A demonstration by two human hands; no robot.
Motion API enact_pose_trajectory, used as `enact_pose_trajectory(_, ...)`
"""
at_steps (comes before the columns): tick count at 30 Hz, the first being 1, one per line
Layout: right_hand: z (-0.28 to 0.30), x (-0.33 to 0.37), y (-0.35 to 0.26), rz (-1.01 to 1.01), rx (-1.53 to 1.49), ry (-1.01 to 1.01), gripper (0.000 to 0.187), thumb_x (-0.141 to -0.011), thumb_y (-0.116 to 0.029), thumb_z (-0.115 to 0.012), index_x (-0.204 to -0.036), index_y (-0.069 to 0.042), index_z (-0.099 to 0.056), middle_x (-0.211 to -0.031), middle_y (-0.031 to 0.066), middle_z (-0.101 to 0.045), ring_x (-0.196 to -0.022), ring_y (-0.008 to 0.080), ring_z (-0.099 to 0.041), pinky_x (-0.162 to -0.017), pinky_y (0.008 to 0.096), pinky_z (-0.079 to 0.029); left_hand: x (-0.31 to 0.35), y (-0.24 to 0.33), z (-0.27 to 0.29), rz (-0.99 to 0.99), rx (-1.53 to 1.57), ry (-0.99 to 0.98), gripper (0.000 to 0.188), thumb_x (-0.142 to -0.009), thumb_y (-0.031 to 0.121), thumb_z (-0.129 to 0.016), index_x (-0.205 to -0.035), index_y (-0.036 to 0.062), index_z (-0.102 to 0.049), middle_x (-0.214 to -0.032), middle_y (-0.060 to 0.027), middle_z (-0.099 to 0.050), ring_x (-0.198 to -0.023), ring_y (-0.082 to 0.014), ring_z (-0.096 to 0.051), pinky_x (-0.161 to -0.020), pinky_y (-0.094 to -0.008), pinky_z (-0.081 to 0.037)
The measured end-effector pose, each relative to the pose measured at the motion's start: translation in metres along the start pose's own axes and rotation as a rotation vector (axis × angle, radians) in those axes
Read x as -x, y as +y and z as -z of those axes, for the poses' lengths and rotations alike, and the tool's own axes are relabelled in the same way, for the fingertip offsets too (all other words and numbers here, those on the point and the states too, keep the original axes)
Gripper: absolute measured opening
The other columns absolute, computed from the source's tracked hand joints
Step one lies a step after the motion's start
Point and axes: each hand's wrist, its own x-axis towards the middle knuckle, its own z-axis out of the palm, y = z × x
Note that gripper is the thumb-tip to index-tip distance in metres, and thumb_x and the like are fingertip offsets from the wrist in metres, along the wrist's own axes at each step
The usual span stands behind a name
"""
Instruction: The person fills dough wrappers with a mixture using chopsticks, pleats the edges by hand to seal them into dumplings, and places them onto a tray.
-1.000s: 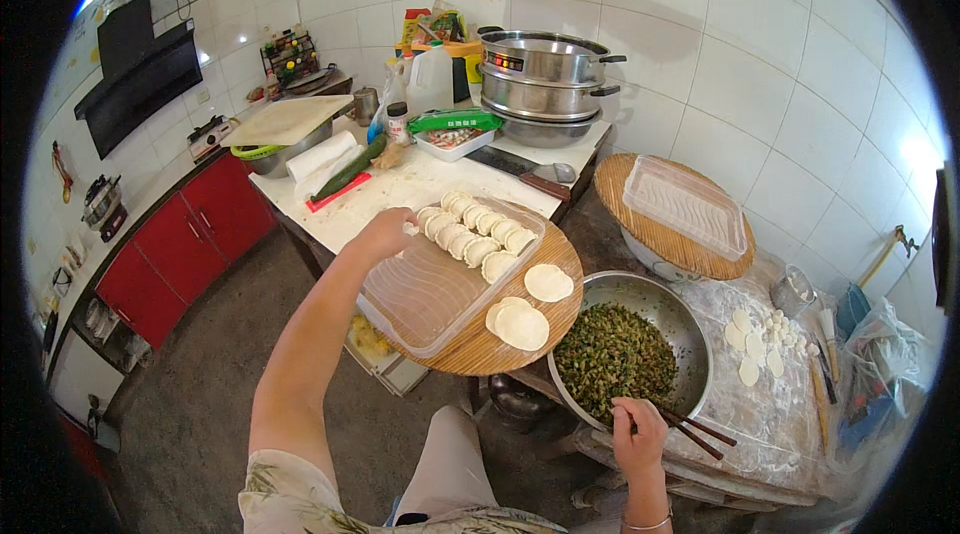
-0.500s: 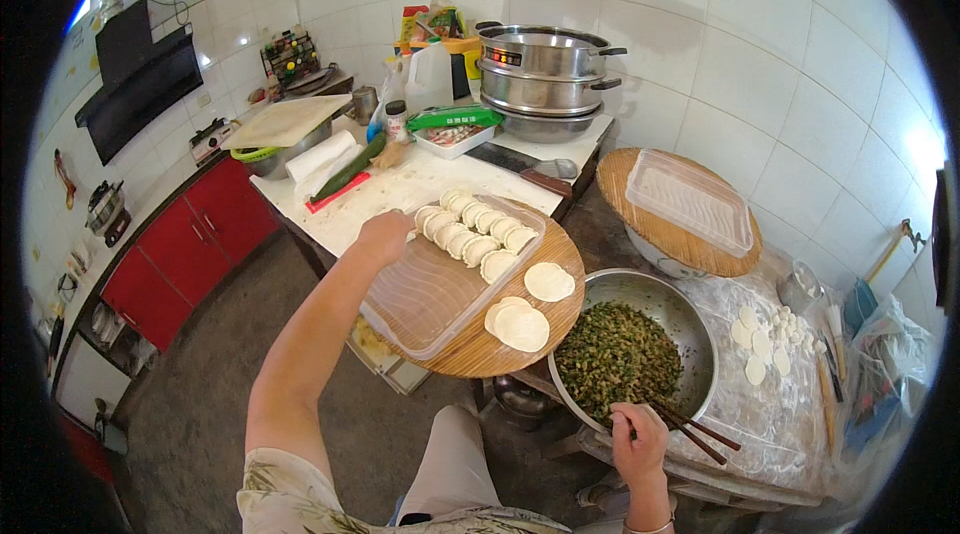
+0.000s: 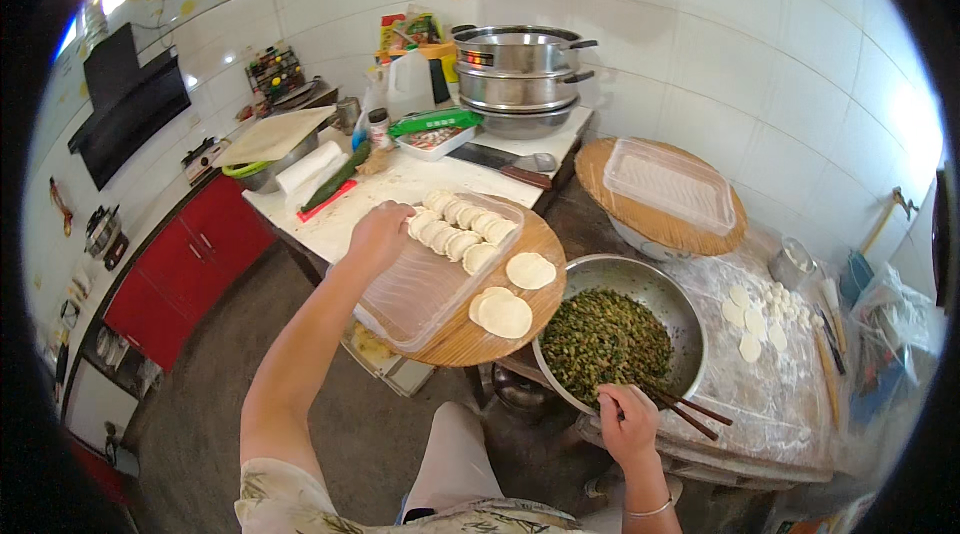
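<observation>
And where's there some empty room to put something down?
About half of the clear plastic tray is bare, bordered by the left hand, the dumplings and its near rim. The floury worktop has a free patch between the chopsticks and the thin rolling pin. It's crowded at the back of the white table, around the steamer.

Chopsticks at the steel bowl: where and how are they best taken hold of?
Grip the chopsticks probably by their outer ends, coming from the person's right and above: these ends slant out past the rim of the bowl, clear of the filling.
</observation>
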Motion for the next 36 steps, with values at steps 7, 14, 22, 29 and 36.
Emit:
enact_pose_trajectory(7, 0.011, 0.01, -0.002, 0.006, -0.138, 0.114, 0.008, -0.082, -0.004, -0.06, -0.087, 0.0, -0.064, -0.074, 0.0133, -0.063, -0.06, 0.0252, -0.059, -0.053, 0.0322, -0.047, 0.037, 0.121, -0.016, -0.279, 0.284, -0.324, 0.022, -0.083, 0.007, -0.049, -0.097, 0.0018, -0.065, -0.092, -0.0202, -0.063, -0.091, -0.0345, -0.061, -0.08, -0.042, -0.048)
enact_pose_trajectory(14, 0.045, 0.046, -0.002, -0.026, -0.041, 0.114, 0.008, -0.082, -0.004, -0.059, -0.087, -0.003, -0.065, -0.075, 0.0128, -0.063, -0.062, 0.0262, -0.06, -0.055, 0.0332, -0.047, 0.041, 0.137, -0.059, -0.198, -0.1, -0.416, 0.015, -0.081, 0.006, -0.048, -0.079, -0.0007, -0.061, -0.086, -0.0242, -0.062, -0.087, -0.0372, -0.062, -0.073, -0.0451, -0.049)
enact_pose_trajectory(22, 0.068, 0.084, 0.046, -0.549, -0.279, 0.361, 0.015, -0.087, -0.007, -0.057, -0.099, 0.001, -0.062, -0.069, 0.0027, -0.059, -0.058, 0.0091, -0.054, -0.056, 0.0246, -0.045, 0.036, 0.12, -0.062, -0.185, 0.055, -0.406, 0.017, -0.074, 0.011, -0.059, -0.088, 0.0024, -0.065, -0.091, -0.0228, -0.063, -0.086, -0.035, -0.062, -0.076, -0.0419, -0.048)
enact_pose_trajectory(29, 0.088, 0.043, 0.03, -0.571, -0.195, 0.222, 0.034, -0.082, -0.011, -0.067, -0.113, -0.001, -0.058, -0.08, 0.0043, -0.061, -0.067, 0.0097, -0.053, -0.061, 0.0245, -0.044, 0.043, 0.145, -0.032, -0.071, 0.023, -0.381, 0.014, -0.073, 0.011, -0.061, -0.084, 0.0034, -0.065, -0.092, -0.0162, -0.065, -0.089, -0.0299, -0.061, -0.077, -0.038, -0.048)
enact_pose_trajectory(36, 0.069, 0.016, 0.064, -0.314, -0.014, 0.237, 0.023, -0.089, -0.021, -0.059, -0.085, 0.001, -0.062, -0.072, 0.0071, -0.059, -0.064, 0.0164, -0.055, -0.062, 0.0286, -0.045, 0.057, 0.134, -0.026, 0.399, 1.566, -0.271, 0.025, -0.086, 0.015, -0.048, -0.105, -0.0005, -0.055, -0.105, -0.0147, -0.062, -0.099, -0.0269, -0.061, -0.082, -0.0422, -0.053)
